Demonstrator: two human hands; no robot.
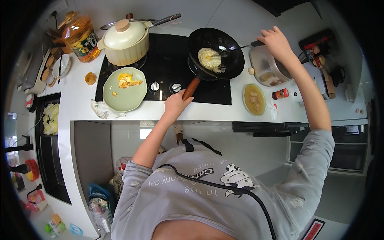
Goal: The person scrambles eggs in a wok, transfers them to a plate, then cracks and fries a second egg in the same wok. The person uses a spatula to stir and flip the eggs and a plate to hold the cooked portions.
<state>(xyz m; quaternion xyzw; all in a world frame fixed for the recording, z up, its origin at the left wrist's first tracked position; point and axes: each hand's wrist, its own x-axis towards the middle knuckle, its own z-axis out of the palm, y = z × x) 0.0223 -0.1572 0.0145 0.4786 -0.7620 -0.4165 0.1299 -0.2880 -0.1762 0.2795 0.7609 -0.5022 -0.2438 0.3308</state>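
My left hand (177,105) grips the wooden handle (192,88) of a black wok (232,64) on the right side of the cooktop. A fried egg (208,58) with browned, lacy edges lies in the wok. My right hand (274,42) is raised at the wok's right and holds the dark handle of a spatula (256,43). The spatula's thin shaft reaches over the rim, and its blade is at the egg; whether it is under the egg I cannot tell. Left of the wok handle, a pale green plate (126,97) bears pieces of cooked egg (127,80).
A lidded cream pot (124,52) stands at the cooktop's back left, beside a large oil bottle (79,39). Right of the cooktop are a bowl of meat in broth (254,100), a red-lidded jar (279,94) and a clear container (265,70). A cloth (103,109) lies by the plate.
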